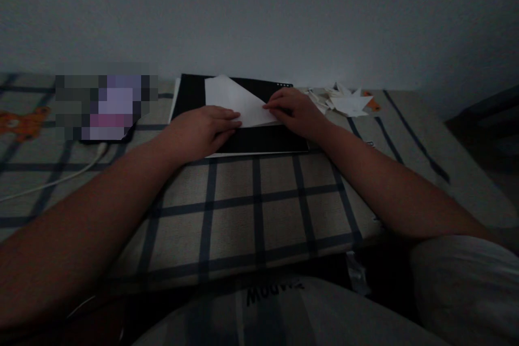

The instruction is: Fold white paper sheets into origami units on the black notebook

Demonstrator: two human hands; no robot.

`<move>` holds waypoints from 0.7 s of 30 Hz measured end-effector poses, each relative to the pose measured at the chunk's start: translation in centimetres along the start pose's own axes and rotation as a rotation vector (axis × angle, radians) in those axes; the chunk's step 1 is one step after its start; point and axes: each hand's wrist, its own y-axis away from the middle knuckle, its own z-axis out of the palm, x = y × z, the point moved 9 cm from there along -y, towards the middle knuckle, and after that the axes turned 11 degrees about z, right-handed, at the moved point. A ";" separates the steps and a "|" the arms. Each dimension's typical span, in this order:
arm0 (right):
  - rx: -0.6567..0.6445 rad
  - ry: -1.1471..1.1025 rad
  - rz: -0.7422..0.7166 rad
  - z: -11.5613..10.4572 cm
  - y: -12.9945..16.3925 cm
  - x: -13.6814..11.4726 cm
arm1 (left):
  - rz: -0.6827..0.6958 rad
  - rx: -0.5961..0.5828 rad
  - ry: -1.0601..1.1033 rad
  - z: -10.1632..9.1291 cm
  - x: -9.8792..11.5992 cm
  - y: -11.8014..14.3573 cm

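While both arms stretch forward, the left hand and right hand lie flat, pressing the folded paper.

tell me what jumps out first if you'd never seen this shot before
The bright white sheet of paper, folded to a slanted edge, lies on a black board at the middle of the checked cloth. The left hand and right hand press flat on it from either side. To the right sits a small pile of folded white paper pieces.

a dim home room; checked bedsheet with cartoon print, plain wall
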 end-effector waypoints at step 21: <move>-0.143 -0.062 0.030 0.8 -0.4 1.4 | -0.014 0.004 -0.028 -1.0 -1.0 0.8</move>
